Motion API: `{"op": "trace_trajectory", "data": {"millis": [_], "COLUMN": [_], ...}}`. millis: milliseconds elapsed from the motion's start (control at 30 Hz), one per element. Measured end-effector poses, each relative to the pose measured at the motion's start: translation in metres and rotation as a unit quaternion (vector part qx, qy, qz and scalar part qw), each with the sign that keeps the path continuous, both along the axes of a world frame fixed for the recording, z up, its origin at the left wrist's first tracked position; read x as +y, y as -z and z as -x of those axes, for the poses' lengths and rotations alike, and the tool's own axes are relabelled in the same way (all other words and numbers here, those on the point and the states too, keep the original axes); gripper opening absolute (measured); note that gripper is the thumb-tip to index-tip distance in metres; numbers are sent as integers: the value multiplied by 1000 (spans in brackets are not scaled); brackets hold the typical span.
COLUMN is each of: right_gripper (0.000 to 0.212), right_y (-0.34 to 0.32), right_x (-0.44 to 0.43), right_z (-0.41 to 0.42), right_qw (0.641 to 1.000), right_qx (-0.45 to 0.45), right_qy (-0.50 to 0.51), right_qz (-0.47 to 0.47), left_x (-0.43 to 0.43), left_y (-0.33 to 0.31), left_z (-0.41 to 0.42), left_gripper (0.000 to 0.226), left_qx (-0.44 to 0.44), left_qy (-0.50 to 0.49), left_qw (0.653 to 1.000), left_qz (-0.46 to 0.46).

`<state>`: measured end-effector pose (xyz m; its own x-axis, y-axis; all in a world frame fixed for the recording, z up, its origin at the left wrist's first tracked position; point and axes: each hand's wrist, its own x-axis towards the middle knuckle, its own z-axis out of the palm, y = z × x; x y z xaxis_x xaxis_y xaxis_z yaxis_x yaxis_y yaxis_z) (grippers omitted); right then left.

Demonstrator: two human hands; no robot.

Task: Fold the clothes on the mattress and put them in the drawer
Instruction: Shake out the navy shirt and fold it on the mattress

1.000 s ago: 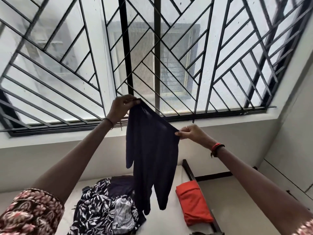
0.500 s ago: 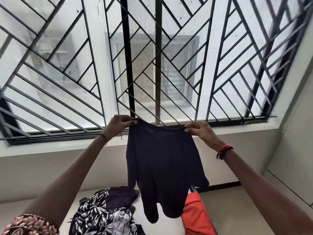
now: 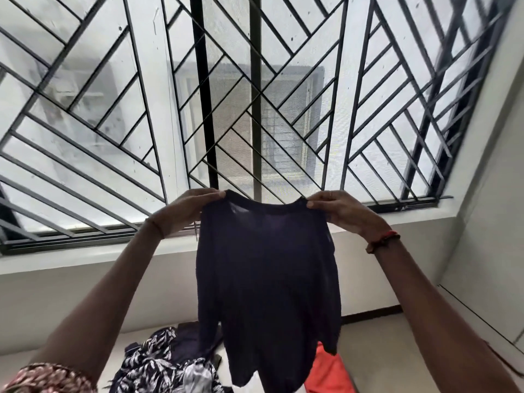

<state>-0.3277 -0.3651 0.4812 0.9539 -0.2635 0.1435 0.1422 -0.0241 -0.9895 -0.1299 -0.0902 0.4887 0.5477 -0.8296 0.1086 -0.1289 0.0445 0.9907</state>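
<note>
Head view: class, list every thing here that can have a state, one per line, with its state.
dark top: unfolded, held up by both shoulders, hanging free.
left hand: pinching one shoulder of the top.
right hand: pinching the other shoulder.
patterned clothes: unfolded, in a crumpled heap.
orange garment: lying flat, partly hidden behind the top.

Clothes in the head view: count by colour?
Navy: 2 (held top, navy garment in the pile)
Black-and-white: 1 (leaf-print garment)
Grey: 1 (grey garment)
Orange-red: 1 (orange-red garment)
Total: 5 in view; the pile may hide more.
</note>
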Motion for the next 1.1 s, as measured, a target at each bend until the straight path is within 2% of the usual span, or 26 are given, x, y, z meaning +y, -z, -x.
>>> {"op": "trace_trajectory", "data": {"millis": [67,167,300,400,533,633,800,933,1100], "right_gripper": [5,8,10,8,9,14,8,5,12], "right_y": [9,27,44,49,50,51,50,46,38], "right_x": [4,14,40,57,69,72,70,66,61], "right_z": [-13,-28,-40,-51,-62,-63,-60,-54,-44], "right_qw": [995,980,968,964,959,954,954,974,991], "right_qx": [29,30,-12,-43,-61,-67,-68,-69,-72], "right_qy": [93,196,247,260,271,281,279,210,106], "right_qz": [18,4,30,27,60,81,85,44,-26], "left_x": [-12,-27,-47,-61,-71,-75,-77,-74,-80], "left_y": [8,26,37,37,36,35,31,29,28], "left_z": [2,6,28,46,57,59,65,63,57], "left_gripper": [16,20,10,4,11,7,13,19,1], "left_qx": [-34,-5,14,-6,-64,-87,-105,-132,-223], "left_qy": [-73,-137,-125,-113,-89,-84,-63,-17,-51], "left_qw": [995,989,992,993,994,992,992,990,973], "left_qz": [-56,-55,-26,-19,-27,-22,-15,-43,-15]}}
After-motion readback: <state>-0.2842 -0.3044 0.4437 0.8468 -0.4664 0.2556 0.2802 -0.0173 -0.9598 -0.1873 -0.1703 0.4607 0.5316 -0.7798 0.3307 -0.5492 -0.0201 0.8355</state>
